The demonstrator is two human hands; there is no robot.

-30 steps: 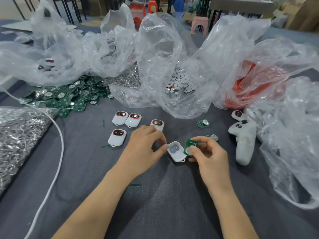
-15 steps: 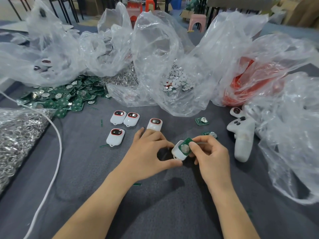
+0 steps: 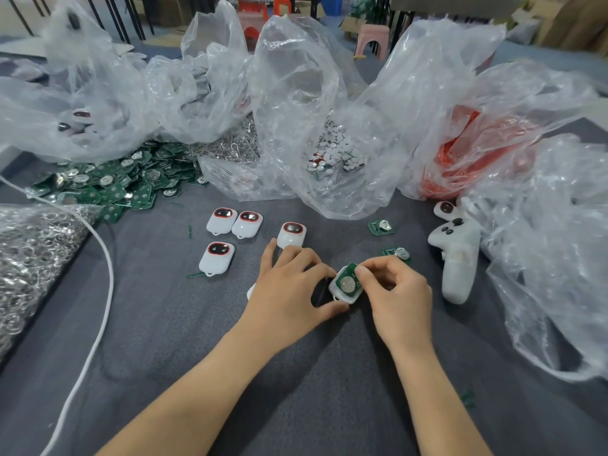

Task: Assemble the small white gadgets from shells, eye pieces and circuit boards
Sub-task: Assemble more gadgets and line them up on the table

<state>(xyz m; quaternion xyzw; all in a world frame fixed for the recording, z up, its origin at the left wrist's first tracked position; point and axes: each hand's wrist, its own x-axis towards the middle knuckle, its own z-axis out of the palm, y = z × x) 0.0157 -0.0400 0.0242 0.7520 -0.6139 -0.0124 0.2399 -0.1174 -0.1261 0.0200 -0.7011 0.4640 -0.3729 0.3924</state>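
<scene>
Hands meet at bench centre: left hand (image 3: 289, 291) pinches a white shell (image 3: 342, 296) by its lower edge, thumb under, grip pressed on it; right hand (image 3: 396, 291) fingertips pinch a green circuit board (image 3: 347, 281) with coin cell, sitting tilted in the shell. Four finished gadgets (image 3: 221, 220) lie just beyond the left hand. Two loose boards (image 3: 380, 227) right of centre, white controller (image 3: 455, 255) further right. Board pile (image 3: 108, 182) far left, clear bags (image 3: 316, 103) behind. Grey bench (image 3: 164, 324).
</scene>
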